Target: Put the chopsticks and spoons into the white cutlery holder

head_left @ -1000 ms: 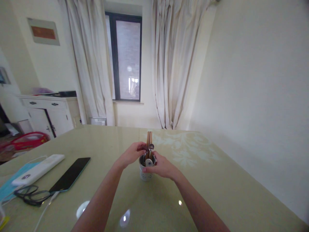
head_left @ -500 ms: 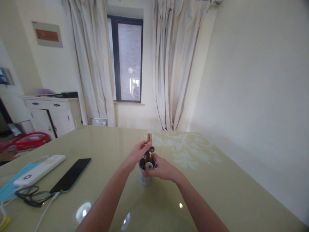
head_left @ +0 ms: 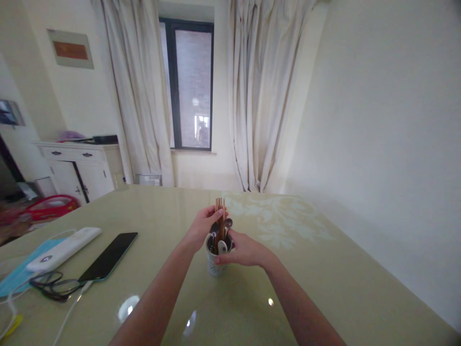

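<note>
Glossy green surface (head_left: 324, 269): chopsticks (head_left: 220, 211) pinched by left hand (head_left: 201, 228), holder (head_left: 217, 263) gripped by right hand (head_left: 243, 251), best held steady.

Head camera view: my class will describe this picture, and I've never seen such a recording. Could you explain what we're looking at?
No machine here: a person wears one camera on the head, looking forward and down, so the two bare arms entering from below are their own. The left hand grips wooden chopsticks standing in a white holder, which the right hand grasps at the rim. A metal spoon stands in it too. The holder stands on a glossy green table. Further left lie a dark phone, glasses, a white remote-like device and a blue mask.
</note>
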The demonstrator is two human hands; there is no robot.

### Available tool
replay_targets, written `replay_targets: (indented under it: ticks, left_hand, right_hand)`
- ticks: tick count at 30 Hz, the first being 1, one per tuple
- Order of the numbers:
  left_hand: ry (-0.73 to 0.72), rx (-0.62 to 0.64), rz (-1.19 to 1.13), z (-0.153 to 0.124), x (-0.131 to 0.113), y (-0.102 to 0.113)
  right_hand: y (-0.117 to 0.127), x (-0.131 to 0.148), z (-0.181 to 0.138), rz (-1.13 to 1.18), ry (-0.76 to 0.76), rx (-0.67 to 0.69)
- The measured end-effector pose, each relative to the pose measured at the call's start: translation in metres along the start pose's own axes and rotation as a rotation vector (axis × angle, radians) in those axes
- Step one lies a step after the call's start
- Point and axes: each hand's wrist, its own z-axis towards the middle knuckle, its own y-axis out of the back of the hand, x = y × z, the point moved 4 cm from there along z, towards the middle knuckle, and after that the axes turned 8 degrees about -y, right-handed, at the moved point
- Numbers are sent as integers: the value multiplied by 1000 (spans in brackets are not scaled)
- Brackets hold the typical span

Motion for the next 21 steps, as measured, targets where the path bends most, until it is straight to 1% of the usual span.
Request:
replay_targets:
  ticks: [5,12,15,17,19,21]
  left_hand:
    - [-21,-5,-4,0,-3,1]
    - [-54,5,49,0,-6,3]
    - [-67,4,73,-1,-9,2]
    - [-70,8,87,-1,-11,2]
    - [-73,12,100,-1,-11,1]
    - [-79,24,109,-1,-12,-1]
  right_hand:
    - [1,4,-1,-52,-5,-9]
    - [4,8,-3,-48,-7,-23]
    - [8,5,-3,-36,-39,-33]
    - [13,0,-2,-13,-94,-86]
    - [19,-4,0,27,-143,-191]
    - [24,-4,2,76,-143,-314]
